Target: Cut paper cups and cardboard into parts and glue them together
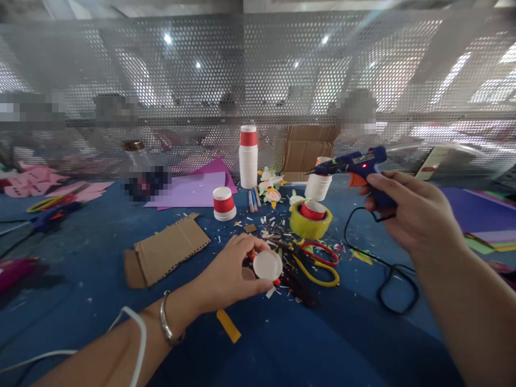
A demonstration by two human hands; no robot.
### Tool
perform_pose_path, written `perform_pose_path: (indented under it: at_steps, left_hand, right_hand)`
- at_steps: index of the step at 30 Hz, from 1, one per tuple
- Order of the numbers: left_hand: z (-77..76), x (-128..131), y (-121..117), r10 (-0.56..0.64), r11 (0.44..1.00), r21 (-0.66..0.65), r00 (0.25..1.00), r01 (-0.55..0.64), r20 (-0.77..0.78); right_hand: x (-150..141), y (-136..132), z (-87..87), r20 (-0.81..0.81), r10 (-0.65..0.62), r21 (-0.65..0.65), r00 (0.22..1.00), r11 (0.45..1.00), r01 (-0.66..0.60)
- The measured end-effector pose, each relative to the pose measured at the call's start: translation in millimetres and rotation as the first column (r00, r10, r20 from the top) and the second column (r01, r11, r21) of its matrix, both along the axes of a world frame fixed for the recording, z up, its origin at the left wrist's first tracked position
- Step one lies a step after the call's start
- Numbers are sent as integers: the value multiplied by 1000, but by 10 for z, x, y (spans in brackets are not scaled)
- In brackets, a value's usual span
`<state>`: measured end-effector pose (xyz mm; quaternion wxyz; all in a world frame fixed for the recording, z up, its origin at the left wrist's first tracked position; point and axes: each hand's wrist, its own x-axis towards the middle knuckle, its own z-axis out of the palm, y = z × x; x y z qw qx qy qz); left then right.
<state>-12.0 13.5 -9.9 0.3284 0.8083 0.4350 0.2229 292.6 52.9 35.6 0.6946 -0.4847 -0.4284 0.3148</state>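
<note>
Left hand (226,274) grasps a white disc (267,265); right hand (421,212) grips the glue gun (355,161), apart, at the disc's one o'clock (nozzle toward nine o'clock).

plastic glue gun (357,162), rough cardboard (172,248)

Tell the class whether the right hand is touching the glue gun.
Touching: the head view shows the right hand wrapped around the handle of the blue glue gun.
</note>
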Motion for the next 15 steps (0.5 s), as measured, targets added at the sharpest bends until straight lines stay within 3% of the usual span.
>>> perform_pose_path:
  at_steps: [3,5,11,15]
  left_hand:
    - [10,68,-56,-58,996,72,998,61,-36]
    - [20,87,-80,-20,997,71,1000,19,15]
    - [-5,-27,24,144,989,-69,938,-128,317]
    - [-26,-59,87,192,979,-144,883,-143,428]
  right_hand:
    - [18,-12,23,-135,61,-11,989,998,-63]
    - [22,-40,42,-184,129,-29,974,990,-137]
    - [-94,-163,113,-349,359,-66,866,912,-405]
    - [-213,-223,143,-374,484,20,791,857,-515]
